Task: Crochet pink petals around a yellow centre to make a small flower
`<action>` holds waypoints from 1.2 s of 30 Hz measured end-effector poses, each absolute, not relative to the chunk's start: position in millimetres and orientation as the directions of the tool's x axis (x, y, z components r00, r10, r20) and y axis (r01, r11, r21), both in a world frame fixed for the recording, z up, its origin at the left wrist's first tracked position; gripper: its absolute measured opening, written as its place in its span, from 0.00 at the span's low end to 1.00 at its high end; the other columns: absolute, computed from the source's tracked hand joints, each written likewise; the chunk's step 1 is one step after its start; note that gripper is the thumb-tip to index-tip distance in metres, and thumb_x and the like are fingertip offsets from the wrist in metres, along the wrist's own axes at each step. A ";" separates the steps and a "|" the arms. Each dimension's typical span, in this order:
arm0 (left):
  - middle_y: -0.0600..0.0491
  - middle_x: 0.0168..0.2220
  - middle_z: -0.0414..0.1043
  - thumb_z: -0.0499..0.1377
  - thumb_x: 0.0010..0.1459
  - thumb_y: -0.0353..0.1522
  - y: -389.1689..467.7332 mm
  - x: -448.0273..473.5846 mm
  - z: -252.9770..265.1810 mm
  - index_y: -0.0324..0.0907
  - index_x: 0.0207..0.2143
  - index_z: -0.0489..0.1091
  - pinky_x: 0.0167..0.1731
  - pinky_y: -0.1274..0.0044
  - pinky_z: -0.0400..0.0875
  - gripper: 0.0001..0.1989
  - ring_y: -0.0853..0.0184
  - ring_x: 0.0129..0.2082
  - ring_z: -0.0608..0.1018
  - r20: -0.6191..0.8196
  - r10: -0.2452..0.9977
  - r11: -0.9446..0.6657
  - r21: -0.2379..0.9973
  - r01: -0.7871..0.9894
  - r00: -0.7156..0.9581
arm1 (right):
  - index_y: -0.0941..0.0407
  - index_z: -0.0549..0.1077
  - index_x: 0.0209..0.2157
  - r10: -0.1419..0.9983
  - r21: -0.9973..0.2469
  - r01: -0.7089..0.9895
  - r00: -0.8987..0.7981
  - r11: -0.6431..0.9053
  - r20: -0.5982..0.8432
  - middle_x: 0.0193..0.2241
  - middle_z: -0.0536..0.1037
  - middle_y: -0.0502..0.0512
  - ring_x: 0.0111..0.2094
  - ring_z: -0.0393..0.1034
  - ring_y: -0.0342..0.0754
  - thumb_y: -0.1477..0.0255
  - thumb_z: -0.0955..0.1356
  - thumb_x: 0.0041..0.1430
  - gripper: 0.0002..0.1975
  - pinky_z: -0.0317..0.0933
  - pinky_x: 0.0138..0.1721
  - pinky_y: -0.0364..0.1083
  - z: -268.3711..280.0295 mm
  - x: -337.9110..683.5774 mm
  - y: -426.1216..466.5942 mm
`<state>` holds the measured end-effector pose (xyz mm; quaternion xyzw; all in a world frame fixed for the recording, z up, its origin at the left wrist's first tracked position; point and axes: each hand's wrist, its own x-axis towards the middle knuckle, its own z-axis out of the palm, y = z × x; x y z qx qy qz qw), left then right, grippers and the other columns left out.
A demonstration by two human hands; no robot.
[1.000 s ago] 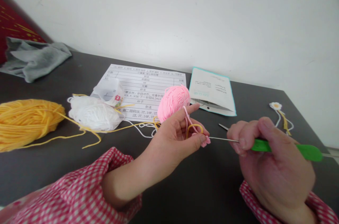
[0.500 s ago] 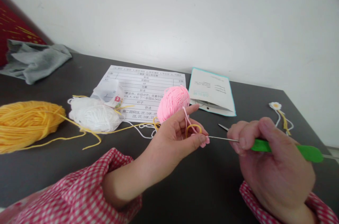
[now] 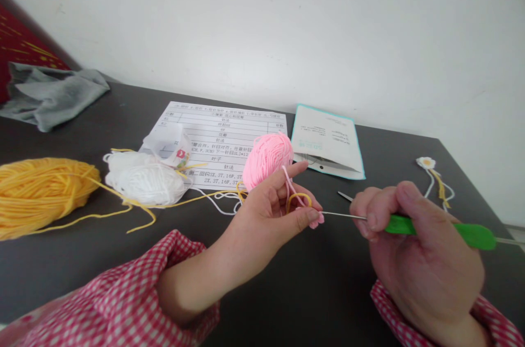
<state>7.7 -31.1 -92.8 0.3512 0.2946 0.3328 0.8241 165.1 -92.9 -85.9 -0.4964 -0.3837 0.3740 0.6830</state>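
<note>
Between thumb and fingers, my left hand (image 3: 273,213) pinches a small piece of pink crochet work (image 3: 316,220). Pink yarn runs over its raised index finger, and a loop of yellow yarn (image 3: 301,197) shows by the fingers. My right hand (image 3: 422,248) is wrapped round the green handle of a crochet hook (image 3: 400,225). The hook's thin metal shaft reaches left to the pink work; its tip is hidden there. Just behind my left hand sits a ball of pink yarn (image 3: 268,158). A pointed metal tip (image 3: 343,196) sticks out beyond my right fingers; what it belongs to is hidden.
White yarn (image 3: 143,180) and a yellow skein (image 3: 45,194) lie at left with loose strands. Behind them are a printed pattern sheet (image 3: 197,122) and a white packet (image 3: 328,139). A small crocheted flower (image 3: 425,163) lies at right, a grey cloth (image 3: 57,92) at far left.
My right hand and the crochet hook have shifted very slightly left. My left hand keeps its pinch on the pink work, almost unmoved.
</note>
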 end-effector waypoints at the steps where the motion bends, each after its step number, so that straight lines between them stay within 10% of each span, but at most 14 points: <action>1: 0.59 0.28 0.75 0.72 0.50 0.30 -31.1 7.7 -92.7 0.38 0.57 0.67 0.34 0.76 0.68 0.33 0.72 0.28 0.75 -0.252 0.756 0.530 0.777 -0.340 0.604 | 0.53 0.77 0.18 0.894 -0.966 -0.130 0.422 0.224 0.151 0.16 0.71 0.51 0.21 0.62 0.45 0.67 0.67 0.68 0.22 0.54 0.22 0.47 -85.7 165.3 -92.9; 23: 0.58 0.27 0.76 0.74 0.46 0.28 -31.3 8.1 -92.2 0.37 0.58 0.66 0.34 0.75 0.68 0.37 0.72 0.27 0.76 -0.338 0.694 0.620 0.729 -0.289 0.635 | 0.54 0.76 0.18 0.925 -0.973 -0.127 0.353 0.193 0.138 0.15 0.70 0.51 0.20 0.62 0.44 0.67 0.68 0.66 0.21 0.53 0.20 0.46 -82.6 167.4 -91.8; 36: 0.59 0.28 0.78 0.74 0.46 0.26 -23.9 3.7 -93.9 0.41 0.55 0.69 0.23 0.81 0.57 0.33 0.75 0.26 0.77 -0.386 0.541 0.733 0.652 -0.193 0.747 | 0.55 0.69 0.15 0.934 -0.810 -0.525 0.075 -0.261 -0.349 0.12 0.63 0.47 0.18 0.55 0.42 0.63 0.73 0.56 0.21 0.56 0.22 0.44 -87.4 174.3 -82.3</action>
